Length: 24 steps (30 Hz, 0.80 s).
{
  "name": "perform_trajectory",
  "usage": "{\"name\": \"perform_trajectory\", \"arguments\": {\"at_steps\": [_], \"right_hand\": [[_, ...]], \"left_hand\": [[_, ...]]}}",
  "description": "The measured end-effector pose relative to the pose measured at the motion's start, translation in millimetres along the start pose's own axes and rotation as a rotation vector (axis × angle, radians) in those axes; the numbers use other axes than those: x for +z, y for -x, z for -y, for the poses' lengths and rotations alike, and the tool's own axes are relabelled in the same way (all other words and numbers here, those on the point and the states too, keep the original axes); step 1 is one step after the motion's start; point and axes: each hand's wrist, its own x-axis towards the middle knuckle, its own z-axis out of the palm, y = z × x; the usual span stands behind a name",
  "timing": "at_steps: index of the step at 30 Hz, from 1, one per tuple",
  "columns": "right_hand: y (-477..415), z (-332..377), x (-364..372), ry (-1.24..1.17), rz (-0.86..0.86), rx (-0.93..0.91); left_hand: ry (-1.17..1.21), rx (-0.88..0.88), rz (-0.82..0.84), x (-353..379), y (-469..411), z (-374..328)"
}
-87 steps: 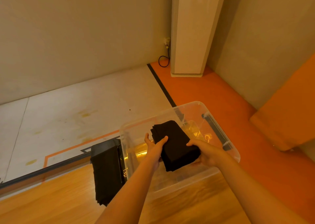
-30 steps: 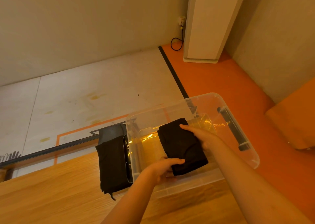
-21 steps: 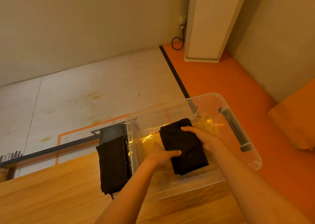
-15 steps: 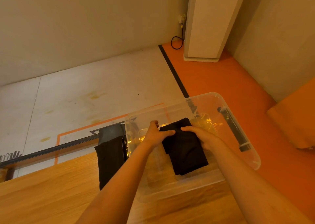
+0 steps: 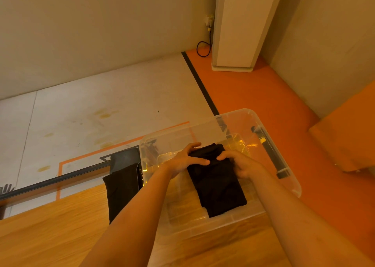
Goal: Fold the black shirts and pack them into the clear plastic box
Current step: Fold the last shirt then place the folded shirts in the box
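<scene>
A clear plastic box [image 5: 292, 185] stands at the far right corner of the wooden table [image 5: 50, 236]. Inside it lies a folded black shirt [image 5: 220, 189], long side pointing away from me. My left hand [image 5: 185, 159] grips the shirt's far left corner, fingers curled over its far end. Just to the right, my right hand [image 5: 238, 163] holds the shirt's far right edge with bent fingers. A second black shirt [image 5: 120, 193] hangs over the table's far edge, just left of the box.
A black latch strip [image 5: 269, 151] runs along the box's right rim. Beyond the table are pale and orange floor, a white pillar [image 5: 237, 27] with a black cable [image 5: 203, 48], and an orange block [image 5: 349, 136] at the right.
My left hand went from the shirt's near end up to its far left corner. The right hand stayed on the far right edge and the shirt stayed in the box.
</scene>
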Motion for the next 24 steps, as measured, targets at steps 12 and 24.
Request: {"name": "perform_trajectory", "arguments": {"at_steps": [12, 24], "right_hand": [[9.2, 2.6, 2.9, 0.028, 0.012, -0.013], [13.9, 4.8, 3.9, 0.021, 0.020, -0.010]], "left_hand": [[-0.324, -0.093, 0.040, -11.9, -3.2, -13.5], [0.110, -0.023, -0.077, -7.2, -0.2, -7.0]]}}
